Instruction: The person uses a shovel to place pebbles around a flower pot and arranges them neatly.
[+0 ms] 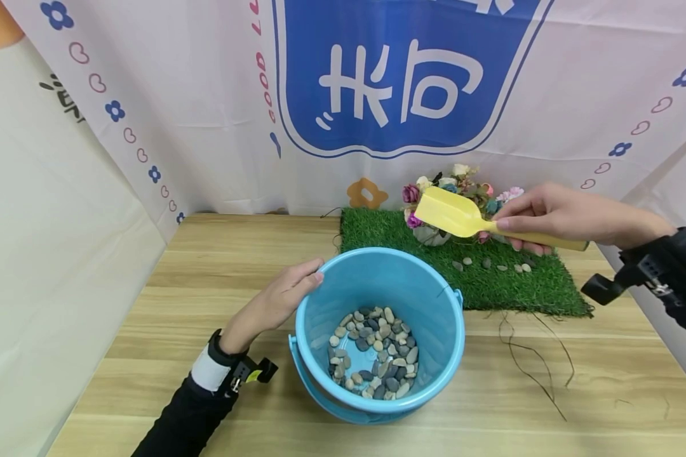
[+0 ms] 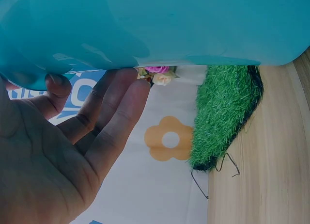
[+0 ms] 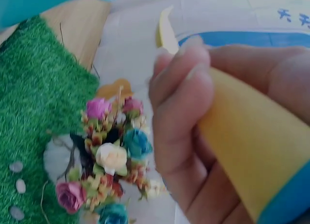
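Observation:
My left hand [image 1: 282, 295] rests at the left rim of a light blue bucket [image 1: 454, 355], the thumb at the rim's top. In the left wrist view, its long, loosely bent fingers [image 2: 118, 120] lie against the bucket's outer wall [image 2: 160, 27]. Inside, grey, white and dark pebbles [image 1: 385, 381] cover much of the bucket floor. My right hand [image 1: 566, 219] grips the handle of a yellow toy shovel [image 1: 454, 212], raised to the right of and beyond the bucket. No pebbles show on its blade, which points left. The right wrist view shows fingers wrapped round the thick handle [image 3: 256, 141].
Behind the bucket lies a green turf mat [image 1: 509, 285] with several pebbles [image 1: 486, 262] on it. An artificial flower arrangement [image 3: 111, 158] in a whitish pot [image 3: 60, 158] stands there, partly behind the shovel. Dark threads [image 1: 528, 374] lie on the wooden table [image 1: 217, 254]. A printed cloth [image 1: 223, 127] hangs behind.

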Demonstrator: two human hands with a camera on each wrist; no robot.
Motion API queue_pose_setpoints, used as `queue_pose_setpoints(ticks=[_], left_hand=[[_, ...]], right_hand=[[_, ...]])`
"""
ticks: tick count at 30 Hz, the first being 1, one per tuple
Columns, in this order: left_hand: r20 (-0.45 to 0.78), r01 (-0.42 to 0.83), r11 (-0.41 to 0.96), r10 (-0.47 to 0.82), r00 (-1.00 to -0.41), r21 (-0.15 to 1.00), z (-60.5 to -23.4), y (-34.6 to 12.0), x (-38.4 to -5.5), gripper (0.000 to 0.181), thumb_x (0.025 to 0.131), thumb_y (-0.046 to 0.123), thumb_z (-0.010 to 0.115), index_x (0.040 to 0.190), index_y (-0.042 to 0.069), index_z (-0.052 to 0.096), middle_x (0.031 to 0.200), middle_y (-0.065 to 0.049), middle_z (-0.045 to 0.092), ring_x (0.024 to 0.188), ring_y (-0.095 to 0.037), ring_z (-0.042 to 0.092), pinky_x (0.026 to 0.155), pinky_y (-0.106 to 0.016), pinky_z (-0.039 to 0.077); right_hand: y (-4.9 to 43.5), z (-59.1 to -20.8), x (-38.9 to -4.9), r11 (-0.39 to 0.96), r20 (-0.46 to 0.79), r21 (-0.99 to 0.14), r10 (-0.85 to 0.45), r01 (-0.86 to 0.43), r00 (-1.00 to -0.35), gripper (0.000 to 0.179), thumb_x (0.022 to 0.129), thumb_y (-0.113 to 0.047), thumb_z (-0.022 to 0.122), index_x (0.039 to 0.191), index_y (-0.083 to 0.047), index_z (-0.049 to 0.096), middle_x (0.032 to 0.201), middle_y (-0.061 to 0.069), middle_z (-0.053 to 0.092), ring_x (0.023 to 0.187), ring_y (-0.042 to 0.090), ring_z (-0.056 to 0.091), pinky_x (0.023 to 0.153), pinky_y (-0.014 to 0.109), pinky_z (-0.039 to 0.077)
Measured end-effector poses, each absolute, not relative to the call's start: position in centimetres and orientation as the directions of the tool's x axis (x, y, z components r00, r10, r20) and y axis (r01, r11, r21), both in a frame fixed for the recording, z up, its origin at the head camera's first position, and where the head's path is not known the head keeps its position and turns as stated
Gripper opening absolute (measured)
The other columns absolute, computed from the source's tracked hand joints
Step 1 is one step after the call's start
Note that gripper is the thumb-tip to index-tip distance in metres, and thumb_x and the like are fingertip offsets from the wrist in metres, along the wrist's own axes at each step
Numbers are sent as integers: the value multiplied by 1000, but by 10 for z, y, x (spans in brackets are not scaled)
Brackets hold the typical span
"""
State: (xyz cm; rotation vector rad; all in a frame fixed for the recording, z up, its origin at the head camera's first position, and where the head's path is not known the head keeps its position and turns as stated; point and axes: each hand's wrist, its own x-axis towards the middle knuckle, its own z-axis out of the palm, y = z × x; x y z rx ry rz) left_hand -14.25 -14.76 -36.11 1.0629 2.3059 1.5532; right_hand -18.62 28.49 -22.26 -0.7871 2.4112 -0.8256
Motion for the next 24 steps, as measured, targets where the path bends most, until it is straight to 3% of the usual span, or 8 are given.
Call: queue_pose_setpoints(ticks=[5,11,18,24], left_hand=[[224,446,209,639,-736,870,-351,-145,-137,23,102,14,29,106,3,49,76,-13,60,66,-24,64,58,-34,56],[209,439,212,650,-731,873,-326,-141,-126,23,100,6,29,106,-4,48,79,-19,60,69,-26,65,60,-35,57],[207,434,211,648,-733,876,-324,-140,-125,21,100,6,28,99,-3,47,72,-18,57,66,-28,64,59,-36,57],[228,459,206,653,-722,864,-324,-139,-124,21,100,5,28,95,-3,46,67,-13,53,61,-23,63,56,-34,56]], right_hand=[[267,-215,-181,601,-210,-682,-706,-416,-676,18,96,-26,50,106,-21,64,77,4,60,55,21,55,48,33,52],[240,-213,-179,541,-232,-704,-788,-461,-570,15,95,-25,52,102,-22,66,72,3,60,51,21,55,43,34,51],[205,-224,-183,501,-273,-709,-844,-496,-463,16,93,-28,55,99,-21,67,68,1,60,48,20,54,42,32,50],[179,-232,-182,516,-324,-686,-847,-512,-421,18,93,-31,55,96,-18,68,66,3,60,49,20,54,44,31,50]])
